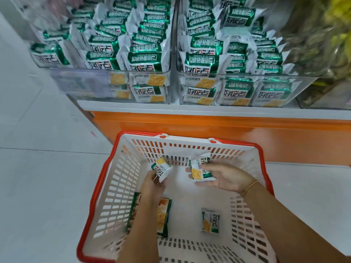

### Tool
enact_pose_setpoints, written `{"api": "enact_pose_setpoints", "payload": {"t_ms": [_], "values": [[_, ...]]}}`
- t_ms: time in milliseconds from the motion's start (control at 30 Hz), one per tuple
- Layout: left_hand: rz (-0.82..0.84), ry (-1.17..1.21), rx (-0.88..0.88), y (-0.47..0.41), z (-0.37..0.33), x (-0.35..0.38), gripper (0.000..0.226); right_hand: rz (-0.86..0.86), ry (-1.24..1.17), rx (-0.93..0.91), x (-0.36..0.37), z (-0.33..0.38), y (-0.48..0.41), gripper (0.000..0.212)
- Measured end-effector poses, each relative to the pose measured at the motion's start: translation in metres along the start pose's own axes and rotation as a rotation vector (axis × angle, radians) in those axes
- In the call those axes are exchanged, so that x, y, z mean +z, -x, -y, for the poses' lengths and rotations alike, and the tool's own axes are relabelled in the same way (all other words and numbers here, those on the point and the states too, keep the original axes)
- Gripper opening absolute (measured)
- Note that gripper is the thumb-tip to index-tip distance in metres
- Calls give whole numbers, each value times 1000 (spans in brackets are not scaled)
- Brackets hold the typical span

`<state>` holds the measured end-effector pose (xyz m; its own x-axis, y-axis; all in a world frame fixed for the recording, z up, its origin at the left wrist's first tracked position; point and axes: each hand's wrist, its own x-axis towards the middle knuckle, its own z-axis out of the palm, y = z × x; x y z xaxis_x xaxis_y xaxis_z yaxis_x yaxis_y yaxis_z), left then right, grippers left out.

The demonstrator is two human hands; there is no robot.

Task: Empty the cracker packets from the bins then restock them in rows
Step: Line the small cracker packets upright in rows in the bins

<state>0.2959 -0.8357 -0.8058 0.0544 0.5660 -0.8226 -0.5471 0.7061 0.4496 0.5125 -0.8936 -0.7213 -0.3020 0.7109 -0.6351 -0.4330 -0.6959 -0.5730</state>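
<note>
The left hand [153, 184] curls its fingers round the lower end of a small green-and-white foil cracker packet [161, 168] and grips it there. The right hand [222, 176] pinches a second green-and-white foil packet [199, 172] between a thumb laid across its top and nearly straight fingers beneath. Both hands work low inside the white slotted plastic basket with a red rim [117, 186]. A third packet [210, 221] lies flat on the basket floor, printed side up, and a fourth packet [164, 213] is half hidden under the left forearm. The step in hand looks like gathering the last 4 packets for restocking. Crackers break easily, so it seems best to hold each packet lightly by its sealed ends and avoid squeezing the middle. Each one should then be turned to match the shelf before it goes up. The left-hand packet is tilted, with its long axis running from the palm up and away to the left and its printed face toward the camera. The right-hand packet has its long axis pointing away toward the shelf, name end farthest out. The 2 on the basket floor lie the same way, lengthwise toward the shelf. Above, the clear plastic bins [247, 76] are already packed with upright packets in rows [144, 59] (green headers up, as far as the blur allows). The bins sit on a white shelf over an orange base panel [190, 126], so each new packet should probably stand on end in one of those rows.
</note>
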Motion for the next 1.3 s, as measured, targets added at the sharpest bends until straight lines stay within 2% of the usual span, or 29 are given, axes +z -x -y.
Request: {"api": "enact_pose_setpoints", "payload": {"t_ms": [67,133,300,367,467,567,733,833,967,1067,1200,1300], "values": [[105,17,-5,13,-2,3,21,-64,182,-3,3,15,11,45],[203,-6,6,26,-5,8,24,-96,466,-14,11,34,27,50],[320,-254,101,63,-16,26,30,-192,1165,-179,48,85,74,40],[383,-404,154,84,-22,38,27,-193,1300,-249,65,94,87,38],[472,-642,241,118,-31,57,22,-95,1378,-275,87,98,97,32],[552,-763,339,146,-39,70,24,-101,1535,-322,94,100,101,25],[606,-928,496,183,-55,77,41,-90,1500,-358,101,104,114,28],[635,-999,557,199,-66,77,56,-92,1453,-368,109,107,123,37],[772,-876,548,214,-82,70,77,-102,1322,-422,111,116,134,43],[771,-870,574,222,-90,76,71,-103,1209,-467,114,122,142,42],[757,-922,717,241,-104,95,60,-162,1244,-524,122,137,157,65],[766,-892,868,260,-117,120,49,-233,1260,-588,127,159,180,54]]}}
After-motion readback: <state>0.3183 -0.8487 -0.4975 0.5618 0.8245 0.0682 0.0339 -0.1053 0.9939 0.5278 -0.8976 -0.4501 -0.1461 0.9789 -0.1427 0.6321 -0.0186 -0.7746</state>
